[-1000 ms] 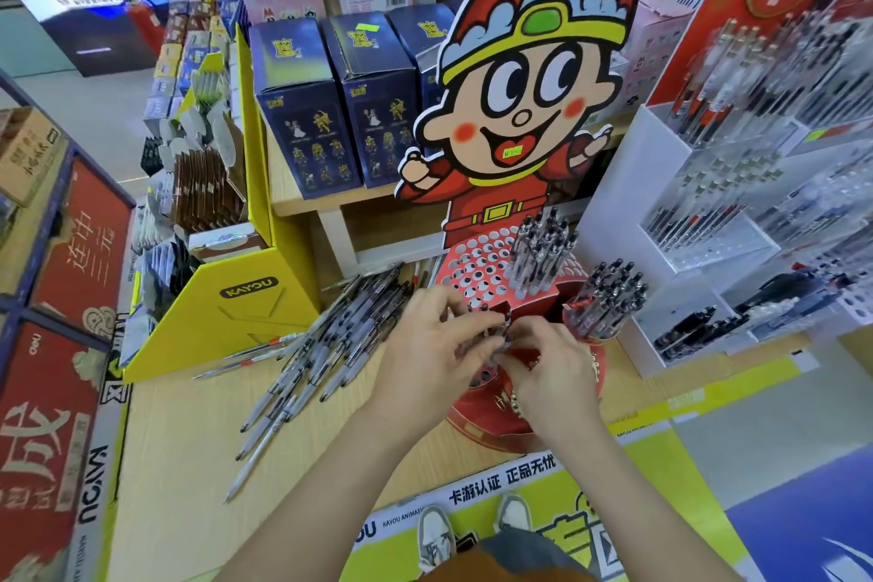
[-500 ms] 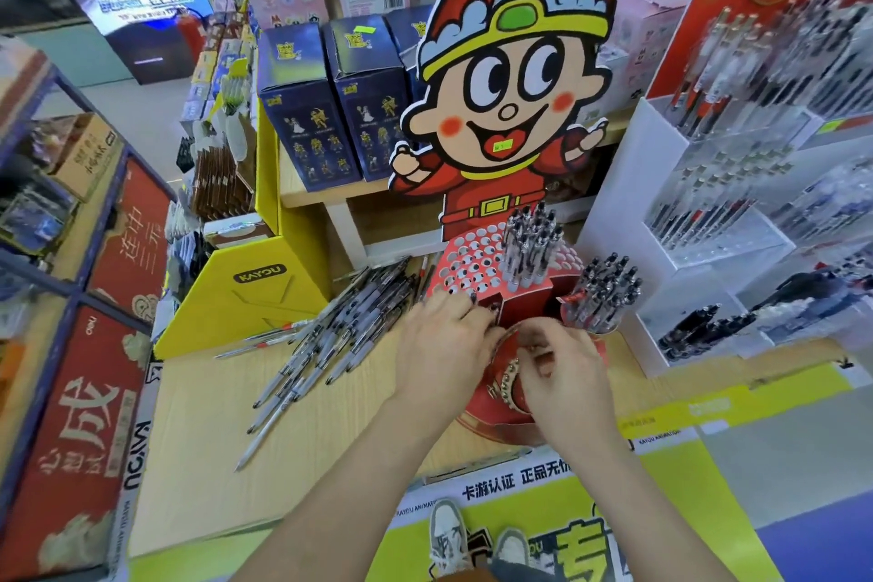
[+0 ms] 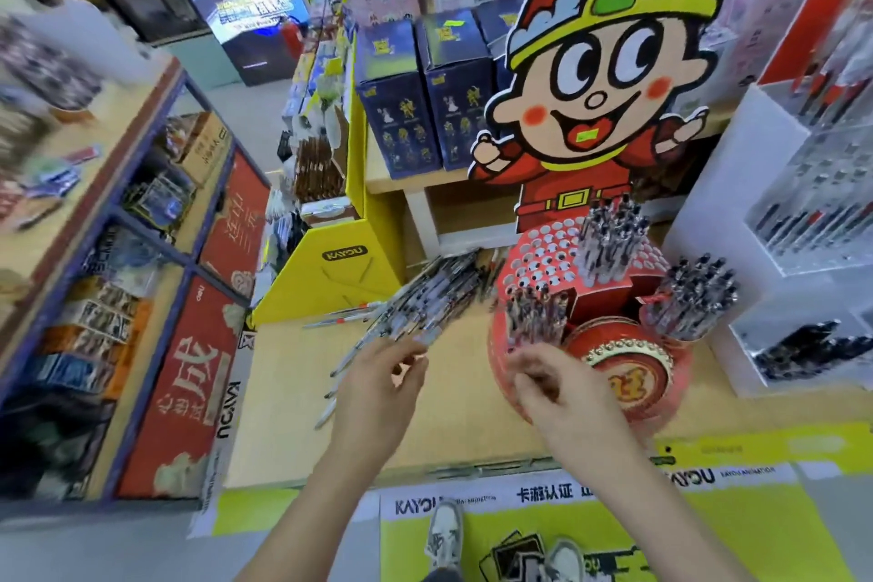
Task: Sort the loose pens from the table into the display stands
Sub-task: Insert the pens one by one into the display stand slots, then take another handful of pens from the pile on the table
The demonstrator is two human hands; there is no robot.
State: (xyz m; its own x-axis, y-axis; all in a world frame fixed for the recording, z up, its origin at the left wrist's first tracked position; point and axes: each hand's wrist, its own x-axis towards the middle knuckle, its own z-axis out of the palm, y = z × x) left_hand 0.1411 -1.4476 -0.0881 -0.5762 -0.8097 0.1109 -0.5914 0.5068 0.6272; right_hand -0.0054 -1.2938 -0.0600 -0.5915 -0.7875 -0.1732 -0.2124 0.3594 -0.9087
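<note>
Wood table (image 3: 283,416) w/ loose pens (image 3: 425,293), red stand (image 3: 633,385), white rack (image 3: 708,203)

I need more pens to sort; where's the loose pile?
Head view: the loose pens lie on the table, left of the red display stand, between the left hand and the yellow box.

My left grip (image 3: 378,388) reaches forward, fingers loosely extended; my right grip (image 3: 557,392) hovers alongside, fingers slack and half-curled.
</note>
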